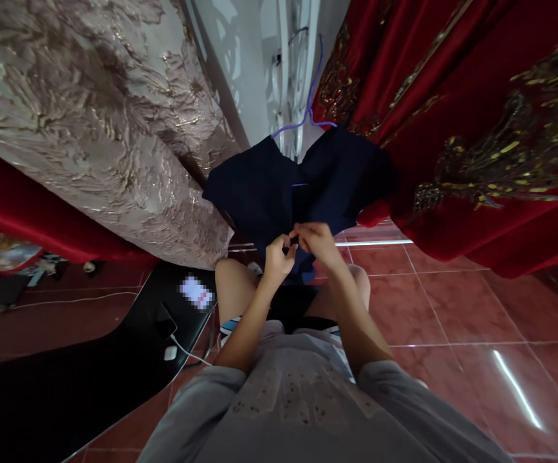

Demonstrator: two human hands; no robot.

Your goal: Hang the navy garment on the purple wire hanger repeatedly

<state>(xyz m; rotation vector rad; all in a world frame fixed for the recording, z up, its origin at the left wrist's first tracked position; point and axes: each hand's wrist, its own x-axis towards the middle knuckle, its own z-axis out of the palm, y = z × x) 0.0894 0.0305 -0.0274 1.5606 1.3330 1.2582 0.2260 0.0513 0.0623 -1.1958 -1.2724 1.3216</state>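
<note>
A dark navy garment (254,180) with an open front hangs in front of me on a purple wire hanger (311,96). My left hand (279,257) pinches the garment's front edge low on the opening. Close beside it, my right hand (315,241) is closed with its fingertips at the same edge. Both hands nearly touch each other. What exactly lies between the fingertips is too small and dark to make out. The lower part of the garment falls behind my hands toward my knees.
Pale textured fabric (114,128) hangs on the left, red cloth with gold embroidery (481,154) on the right. A white metal rack (283,71) stands behind. A black bench (90,360) at left carries a phone (165,321), a white case (170,353) and a cable. Red tiles (433,308) cover the floor.
</note>
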